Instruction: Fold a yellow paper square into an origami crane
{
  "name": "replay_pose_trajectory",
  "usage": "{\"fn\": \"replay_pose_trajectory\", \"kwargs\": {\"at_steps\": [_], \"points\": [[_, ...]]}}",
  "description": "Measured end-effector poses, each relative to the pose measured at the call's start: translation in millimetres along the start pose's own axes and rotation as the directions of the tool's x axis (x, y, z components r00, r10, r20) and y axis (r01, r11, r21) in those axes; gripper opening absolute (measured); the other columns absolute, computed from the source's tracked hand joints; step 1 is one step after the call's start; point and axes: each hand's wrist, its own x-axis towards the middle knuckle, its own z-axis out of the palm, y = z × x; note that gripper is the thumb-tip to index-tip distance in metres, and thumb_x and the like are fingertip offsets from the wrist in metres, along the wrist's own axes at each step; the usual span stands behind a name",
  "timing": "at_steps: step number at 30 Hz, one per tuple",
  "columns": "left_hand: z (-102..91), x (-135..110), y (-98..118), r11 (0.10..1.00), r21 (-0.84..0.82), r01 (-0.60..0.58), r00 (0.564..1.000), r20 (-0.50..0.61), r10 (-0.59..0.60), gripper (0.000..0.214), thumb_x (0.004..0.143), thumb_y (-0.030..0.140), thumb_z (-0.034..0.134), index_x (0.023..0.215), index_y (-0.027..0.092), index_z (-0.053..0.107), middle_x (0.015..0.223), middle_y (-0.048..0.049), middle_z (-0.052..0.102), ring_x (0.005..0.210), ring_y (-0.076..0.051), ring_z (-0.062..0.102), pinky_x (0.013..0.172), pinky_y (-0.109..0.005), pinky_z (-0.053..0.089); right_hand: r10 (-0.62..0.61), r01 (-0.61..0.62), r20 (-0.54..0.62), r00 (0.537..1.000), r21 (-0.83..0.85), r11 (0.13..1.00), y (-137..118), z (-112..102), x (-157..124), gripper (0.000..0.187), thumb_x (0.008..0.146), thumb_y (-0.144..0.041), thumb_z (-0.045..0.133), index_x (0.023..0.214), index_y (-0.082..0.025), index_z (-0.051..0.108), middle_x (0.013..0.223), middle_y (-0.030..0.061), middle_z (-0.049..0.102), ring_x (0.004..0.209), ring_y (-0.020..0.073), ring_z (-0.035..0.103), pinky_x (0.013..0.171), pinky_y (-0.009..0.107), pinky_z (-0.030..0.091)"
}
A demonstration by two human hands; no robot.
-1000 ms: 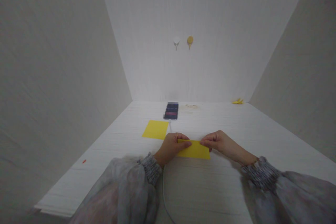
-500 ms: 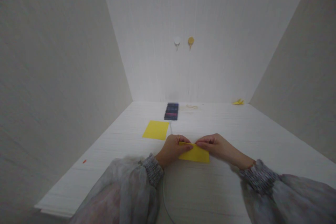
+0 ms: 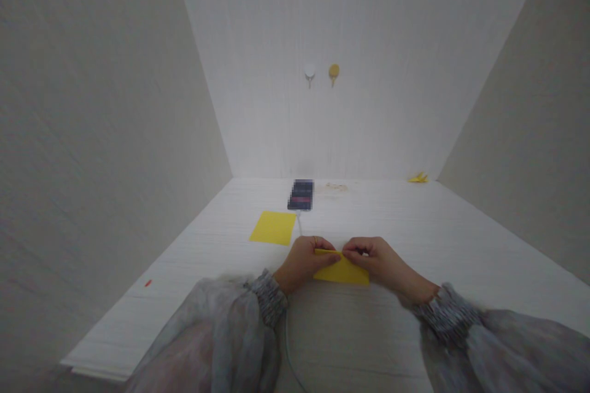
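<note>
Between my two hands is a yellow sheet of paper (image 3: 341, 271), folded into a wide strip with its folded-looking edge along the top. My left hand (image 3: 308, 263), wearing a ring, pinches the upper left of this paper, thumb in front and fingers behind. At the top edge, right of the middle, my right hand (image 3: 371, 256) has thumb and forefinger pressed together on the paper. The fingertips of both hands are close to each other. Behind my left hand a second yellow square sheet (image 3: 273, 228) lies flat on the white table.
A phone (image 3: 301, 194) with a blurred screen lies near the back wall, a white cable (image 3: 288, 344) running from it toward me. A small folded yellow paper piece (image 3: 418, 178) sits at the back right. Two hooks (image 3: 334, 71) hang on the wall. A red scrap (image 3: 148, 283) lies at left.
My right hand has shifted slightly left along the paper's top edge, nearer my left hand. My left hand and the paper stay nearly in place.
</note>
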Motion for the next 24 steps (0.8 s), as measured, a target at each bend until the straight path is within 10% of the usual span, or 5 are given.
{"fn": "replay_pose_trajectory", "kwargs": {"at_steps": [9,24], "points": [[-0.4,-0.5,11.5,0.998,-0.063,0.003,1.000,0.000,-0.003,0.030,0.061,0.041,0.058,0.071,0.013,0.063,0.063,-0.0027,0.059,0.056,-0.010,0.049,0.051,-0.020,0.037,-0.087,0.086,0.000,0.996,-0.150,0.985,-1.2,1.5,1.8,0.017,0.072,-0.025,0.045,0.067,-0.015,0.059,0.055,-0.0005,0.051,0.050,0.0101,0.042,0.044,0.020,0.030],[-3.5,1.0,-8.6,0.993,-0.109,-0.043,0.984,-0.179,0.023,0.027,0.060,0.038,0.059,0.067,0.012,0.063,0.062,-0.0021,0.059,0.059,-0.011,0.050,0.056,-0.022,0.038,0.016,-0.008,-0.058,0.998,0.142,0.990,12.9,-15.5,3.9,0.016,0.068,-0.025,0.048,0.057,-0.015,0.054,0.053,0.0001,0.052,0.053,0.0118,0.048,0.054,0.024,0.037]]}}
